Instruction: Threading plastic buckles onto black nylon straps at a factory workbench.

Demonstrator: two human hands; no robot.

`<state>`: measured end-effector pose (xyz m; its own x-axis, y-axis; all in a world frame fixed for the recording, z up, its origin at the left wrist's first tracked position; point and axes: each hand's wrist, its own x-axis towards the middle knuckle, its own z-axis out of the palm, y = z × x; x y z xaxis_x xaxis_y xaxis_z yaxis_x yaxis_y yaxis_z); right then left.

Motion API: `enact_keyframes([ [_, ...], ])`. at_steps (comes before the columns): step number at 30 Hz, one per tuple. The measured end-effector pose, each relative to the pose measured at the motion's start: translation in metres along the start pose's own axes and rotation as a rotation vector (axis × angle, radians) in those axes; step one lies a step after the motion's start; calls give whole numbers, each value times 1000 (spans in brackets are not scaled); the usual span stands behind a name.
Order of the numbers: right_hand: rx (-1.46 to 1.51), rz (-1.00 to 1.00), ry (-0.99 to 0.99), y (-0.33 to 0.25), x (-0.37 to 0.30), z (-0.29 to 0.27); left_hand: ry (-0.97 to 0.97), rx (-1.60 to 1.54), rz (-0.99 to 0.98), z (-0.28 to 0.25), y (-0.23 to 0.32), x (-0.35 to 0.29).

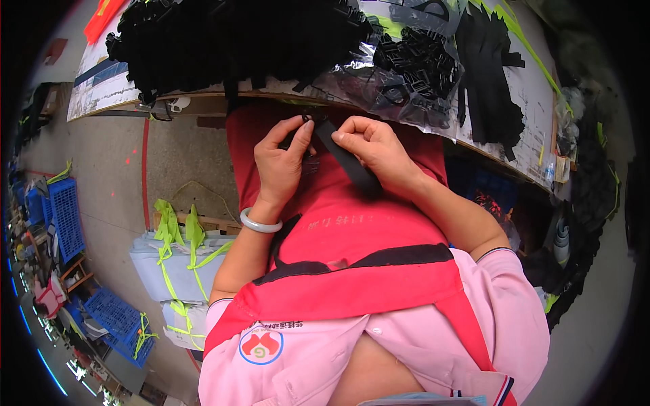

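Over the red apron on my lap, both my hands are raised close together below the table's near edge. The thumb and forefinger of my left hand pinch a small black piece, which looks like a plastic buckle; its shape is partly hidden by the fingertips. My right hand grips a wide black webbing strap between thumb and fingers. The strap's upper end lies beside the small piece, and its lower part hangs slanting down under my right hand. Whether the strap passes through the piece I cannot tell.
A large heap of black straps covers the table's left. Clear plastic bags of black buckles and more black straps lie to the right. Tied pale bundles stand on the floor at left, with blue crates farther off.
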<state>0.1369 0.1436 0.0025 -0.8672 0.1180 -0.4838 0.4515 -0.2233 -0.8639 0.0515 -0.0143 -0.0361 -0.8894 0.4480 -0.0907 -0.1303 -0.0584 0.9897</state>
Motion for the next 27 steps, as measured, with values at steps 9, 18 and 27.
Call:
enact_keyframes([
  [9,-83,-176,13,-6,31,-18,-142,-774,-735,-42,-7,21],
  [18,-267,-114,-184,10,26,-10,-374,-902,-793,-56,-15,17],
  [27,-182,-138,-139,-2,25,0,-262,-275,-513,-43,8,12],
])
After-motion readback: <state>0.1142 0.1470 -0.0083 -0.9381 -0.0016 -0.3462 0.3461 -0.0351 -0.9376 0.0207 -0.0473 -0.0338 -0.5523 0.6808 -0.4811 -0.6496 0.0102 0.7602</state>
